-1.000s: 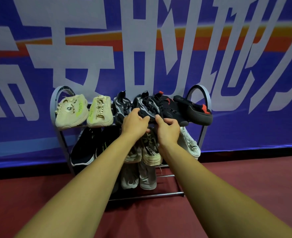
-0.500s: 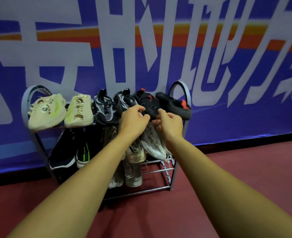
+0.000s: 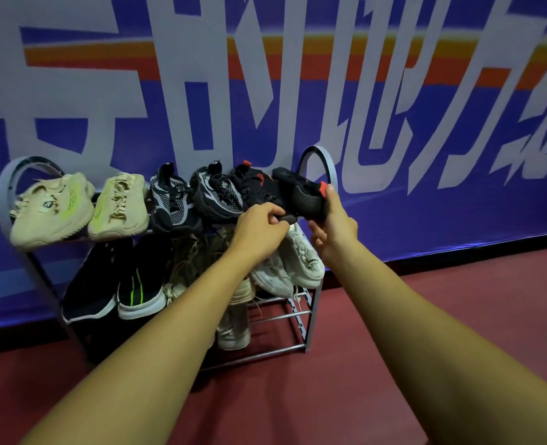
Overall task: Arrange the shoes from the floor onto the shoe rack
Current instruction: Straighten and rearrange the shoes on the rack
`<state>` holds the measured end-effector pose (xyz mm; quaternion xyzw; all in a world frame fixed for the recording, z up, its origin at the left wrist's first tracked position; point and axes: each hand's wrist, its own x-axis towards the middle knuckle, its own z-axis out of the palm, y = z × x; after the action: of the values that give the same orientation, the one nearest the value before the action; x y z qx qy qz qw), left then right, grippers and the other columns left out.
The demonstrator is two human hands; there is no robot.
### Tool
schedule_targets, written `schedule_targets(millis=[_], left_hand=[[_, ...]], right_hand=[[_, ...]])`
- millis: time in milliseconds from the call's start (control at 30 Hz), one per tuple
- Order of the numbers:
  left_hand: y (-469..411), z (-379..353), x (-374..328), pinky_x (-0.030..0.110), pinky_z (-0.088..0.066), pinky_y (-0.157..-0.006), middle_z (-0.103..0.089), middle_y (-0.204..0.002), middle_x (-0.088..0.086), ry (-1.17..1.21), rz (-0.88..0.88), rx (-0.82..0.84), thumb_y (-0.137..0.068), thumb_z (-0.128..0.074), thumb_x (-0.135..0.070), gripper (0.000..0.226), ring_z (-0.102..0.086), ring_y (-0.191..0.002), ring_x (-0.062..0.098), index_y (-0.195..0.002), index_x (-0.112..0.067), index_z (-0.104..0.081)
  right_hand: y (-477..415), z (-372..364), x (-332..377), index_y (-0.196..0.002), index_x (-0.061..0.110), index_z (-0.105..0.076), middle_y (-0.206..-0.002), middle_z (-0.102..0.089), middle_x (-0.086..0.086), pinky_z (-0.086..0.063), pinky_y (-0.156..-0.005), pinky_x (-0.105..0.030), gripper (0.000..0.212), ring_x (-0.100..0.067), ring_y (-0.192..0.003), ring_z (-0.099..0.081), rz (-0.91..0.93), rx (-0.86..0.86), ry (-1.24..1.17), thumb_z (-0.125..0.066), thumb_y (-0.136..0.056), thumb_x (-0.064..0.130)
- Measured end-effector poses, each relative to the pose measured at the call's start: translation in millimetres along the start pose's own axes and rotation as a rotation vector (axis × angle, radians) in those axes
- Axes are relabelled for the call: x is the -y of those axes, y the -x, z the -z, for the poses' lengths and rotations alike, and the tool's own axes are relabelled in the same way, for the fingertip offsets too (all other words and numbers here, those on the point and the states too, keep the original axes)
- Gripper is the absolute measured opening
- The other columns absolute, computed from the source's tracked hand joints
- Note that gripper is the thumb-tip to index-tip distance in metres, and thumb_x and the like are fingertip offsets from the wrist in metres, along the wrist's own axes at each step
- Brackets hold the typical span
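A metal shoe rack (image 3: pixel 327 168) stands against the banner wall. Its top shelf holds two cream sneakers (image 3: pixel 53 207), two black-and-grey knit sneakers (image 3: pixel 172 200) and two black shoes with red tabs. My left hand (image 3: pixel 260 228) grips the toe of the inner black-and-red shoe (image 3: pixel 259 191). My right hand (image 3: pixel 333 224) holds the sole and heel end of the outermost black-and-red shoe (image 3: pixel 301 191) at the shelf's right end. The middle shelf carries black sneakers with green stripes (image 3: pixel 137 284), tan shoes and white sneakers (image 3: pixel 301 261).
A pale shoe (image 3: pixel 233 329) sits on the bottom shelf behind my left forearm. A blue banner (image 3: pixel 426 139) with large white characters covers the wall behind. Dark red floor (image 3: pixel 394 316) spreads to the right of the rack and in front of it.
Both hands have shifted right along the top shelf, from the knit sneaker to the two black-and-red shoes. My right hand now wraps the outermost shoe. The view has swung right.
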<state>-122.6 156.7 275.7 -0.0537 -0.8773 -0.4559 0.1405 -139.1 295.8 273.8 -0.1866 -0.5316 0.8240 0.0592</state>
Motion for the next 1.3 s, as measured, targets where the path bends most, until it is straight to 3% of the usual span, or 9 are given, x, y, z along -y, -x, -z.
schedule_targets(millis=[267,367,467,700,800,933,1067,1200,1300], left_hand=[[2.9,14.1,3.7,0.021,-0.046,-0.059,-0.071,-0.095,-0.001,0.206,0.084,0.045,-0.093,-0.058,-0.023,0.027,-0.071,-0.083,0.016,-0.119,-0.023,-0.065],[4.4,22.3,-3.9,0.014,-0.035,-0.041,-0.069,-0.105,0.002,0.439,0.174,0.033,-0.096,-0.058,-0.025,0.021,-0.068,-0.079,0.014,-0.116,-0.021,-0.065],[4.7,30.5,-11.2,0.015,-0.030,-0.038,-0.070,-0.108,0.006,0.694,0.270,0.011,-0.096,-0.060,-0.031,0.015,-0.067,-0.076,0.014,-0.108,-0.022,-0.064],[6.1,59.8,-9.3,0.015,-0.030,-0.035,-0.074,-0.104,0.011,1.047,0.398,-0.090,-0.093,-0.061,-0.049,0.037,-0.074,-0.079,0.017,-0.119,-0.023,-0.059],[8.6,70.1,-3.8,0.016,-0.029,-0.034,-0.071,-0.103,0.009,1.046,0.437,-0.178,-0.088,-0.064,-0.054,0.044,-0.067,-0.075,0.014,-0.121,-0.024,-0.057],[10.3,78.8,8.6,0.015,-0.028,-0.034,-0.068,-0.100,0.006,1.079,0.492,-0.218,-0.085,-0.065,-0.054,0.044,-0.056,-0.063,0.009,-0.115,-0.022,-0.060],[10.7,80.5,13.7,0.015,-0.026,-0.033,-0.066,-0.104,0.005,1.098,0.505,-0.218,-0.084,-0.070,-0.042,0.037,-0.055,-0.058,0.005,-0.113,-0.023,-0.060],[13.8,76.4,13.6,0.015,-0.027,-0.034,-0.070,-0.106,0.006,1.055,0.466,-0.249,-0.078,-0.078,-0.037,0.047,-0.055,-0.057,0.004,-0.117,-0.016,-0.062],[17.1,73.0,14.8,0.015,-0.027,-0.034,-0.071,-0.118,0.011,1.013,0.477,-0.199,-0.075,-0.080,-0.036,0.051,-0.056,-0.059,0.005,-0.119,-0.016,-0.064]], right_hand=[[6.0,-9.6,-1.1,-0.095,0.012,-0.057,-0.077,-0.061,-0.010,-0.030,-0.038,-0.022,0.037,-0.011,-0.045,-0.038,-0.013,-0.097,-0.096,-0.070,-0.076,0.041],[14.0,-13.9,-1.0,-0.097,0.012,-0.057,-0.076,-0.059,-0.009,-0.028,-0.037,-0.021,0.037,-0.010,-0.043,-0.038,0.012,-0.050,-0.144,-0.068,-0.075,0.040],[23.7,-20.2,-2.8,-0.094,0.012,-0.059,-0.077,-0.058,-0.007,-0.028,-0.035,-0.020,0.030,-0.008,-0.044,-0.041,0.013,0.064,-0.135,-0.067,-0.078,0.036],[40.9,-29.4,-7.6,-0.088,0.015,-0.061,-0.076,-0.054,-0.002,-0.028,-0.045,-0.020,0.024,-0.007,-0.051,-0.042,-0.022,0.245,-0.194,-0.064,-0.080,0.038],[43.7,-31.5,-4.8,-0.093,0.016,-0.062,-0.077,-0.057,-0.002,-0.030,-0.052,-0.021,0.029,-0.008,-0.054,-0.045,-0.032,0.253,-0.211,-0.065,-0.080,0.041],[46.0,-32.8,-4.7,-0.092,0.017,-0.065,-0.076,-0.062,-0.001,-0.034,-0.044,-0.018,0.031,-0.008,-0.054,-0.049,-0.043,0.256,-0.223,-0.066,-0.083,0.047],[47.8,-36.0,-5.8,-0.114,0.014,-0.067,-0.090,-0.069,-0.004,-0.036,-0.043,-0.017,0.056,-0.007,-0.062,-0.052,-0.037,0.270,-0.289,-0.065,-0.085,0.062],[52.8,-42.8,-15.2,-0.122,0.015,-0.064,-0.106,-0.075,-0.009,-0.042,-0.044,-0.016,0.053,-0.008,-0.064,-0.057,-0.038,0.331,-0.197,-0.075,-0.083,0.048],[54.2,-47.0,-21.7,-0.125,0.016,-0.060,-0.100,-0.078,-0.011,-0.040,-0.042,-0.015,0.053,-0.006,-0.054,-0.057,-0.053,0.323,-0.173,-0.080,-0.082,0.039]])
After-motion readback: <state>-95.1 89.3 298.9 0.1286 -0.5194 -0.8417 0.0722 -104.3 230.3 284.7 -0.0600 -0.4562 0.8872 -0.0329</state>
